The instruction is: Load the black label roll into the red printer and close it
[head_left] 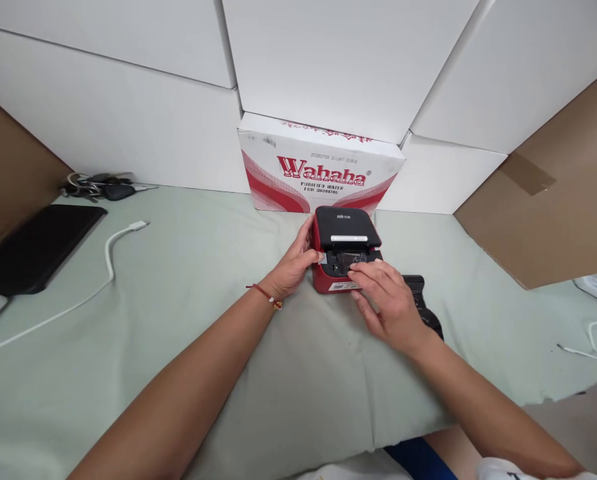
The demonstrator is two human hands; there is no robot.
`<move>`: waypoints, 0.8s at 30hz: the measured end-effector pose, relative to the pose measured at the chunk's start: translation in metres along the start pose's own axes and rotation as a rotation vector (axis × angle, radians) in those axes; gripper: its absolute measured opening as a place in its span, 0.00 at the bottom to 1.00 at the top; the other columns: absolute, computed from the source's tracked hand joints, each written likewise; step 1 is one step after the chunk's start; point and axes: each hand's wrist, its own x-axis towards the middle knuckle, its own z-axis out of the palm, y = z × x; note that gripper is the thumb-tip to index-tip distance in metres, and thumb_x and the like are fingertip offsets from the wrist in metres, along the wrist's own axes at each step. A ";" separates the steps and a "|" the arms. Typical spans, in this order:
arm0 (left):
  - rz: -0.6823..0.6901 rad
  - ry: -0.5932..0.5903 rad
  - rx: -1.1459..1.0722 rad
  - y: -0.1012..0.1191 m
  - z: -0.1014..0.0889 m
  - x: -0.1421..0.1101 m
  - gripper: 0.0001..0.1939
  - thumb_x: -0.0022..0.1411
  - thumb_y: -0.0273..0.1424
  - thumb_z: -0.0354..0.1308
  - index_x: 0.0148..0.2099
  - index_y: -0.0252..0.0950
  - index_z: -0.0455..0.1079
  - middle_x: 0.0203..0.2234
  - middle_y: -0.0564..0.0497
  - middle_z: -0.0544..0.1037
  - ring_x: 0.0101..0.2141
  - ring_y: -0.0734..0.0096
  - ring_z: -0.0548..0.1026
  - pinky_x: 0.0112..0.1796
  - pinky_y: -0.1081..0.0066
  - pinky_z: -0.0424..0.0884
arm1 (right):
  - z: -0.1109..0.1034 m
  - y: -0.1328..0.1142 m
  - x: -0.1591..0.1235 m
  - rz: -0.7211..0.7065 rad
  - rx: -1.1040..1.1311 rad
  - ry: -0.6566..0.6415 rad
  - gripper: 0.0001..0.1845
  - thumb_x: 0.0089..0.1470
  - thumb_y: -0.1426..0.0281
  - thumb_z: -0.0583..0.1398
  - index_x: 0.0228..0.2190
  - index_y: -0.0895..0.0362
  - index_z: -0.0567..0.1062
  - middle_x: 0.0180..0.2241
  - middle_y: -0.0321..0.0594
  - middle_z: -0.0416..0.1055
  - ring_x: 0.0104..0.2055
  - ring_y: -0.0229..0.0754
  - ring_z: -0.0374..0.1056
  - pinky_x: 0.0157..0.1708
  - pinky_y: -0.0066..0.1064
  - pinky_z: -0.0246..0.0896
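A small box-shaped red and black device, much like a label printer, stands on the cloth with a dark recess showing below its black upper part. My left hand grips its left side, the thumb resting by a small grey tab at the recess's edge. Inside the recess lies a dark, shiny rectangular piece. The fingertips of my right hand touch that piece, fingers stretched out and thumb apart. Partly hidden behind the right hand is a black object on the cloth.
A white and red Wahaha carton stands behind the device against white boxes. On the left are keys, a black flat slab and a white cable. A brown cardboard box stands to the right, near another cable.
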 end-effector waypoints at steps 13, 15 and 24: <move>-0.001 0.023 -0.011 -0.006 -0.001 0.006 0.56 0.56 0.39 0.66 0.84 0.44 0.50 0.70 0.43 0.76 0.74 0.43 0.66 0.75 0.43 0.61 | -0.021 0.039 0.146 0.417 -0.282 -0.742 0.17 0.68 0.71 0.62 0.53 0.52 0.87 0.50 0.44 0.87 0.50 0.52 0.81 0.45 0.37 0.70; -0.002 0.022 -0.028 -0.005 0.000 0.007 0.57 0.54 0.38 0.67 0.83 0.43 0.51 0.70 0.43 0.75 0.74 0.42 0.66 0.75 0.43 0.60 | -0.004 0.044 0.159 0.400 -0.354 -0.888 0.21 0.66 0.71 0.65 0.58 0.51 0.85 0.54 0.46 0.87 0.53 0.55 0.81 0.46 0.37 0.70; -0.027 0.025 -0.037 0.006 0.003 0.003 0.58 0.54 0.38 0.68 0.83 0.40 0.51 0.73 0.40 0.72 0.74 0.41 0.66 0.75 0.43 0.61 | 0.004 0.041 0.156 0.413 -0.386 -0.909 0.19 0.62 0.72 0.68 0.54 0.55 0.86 0.50 0.51 0.87 0.50 0.58 0.82 0.44 0.40 0.73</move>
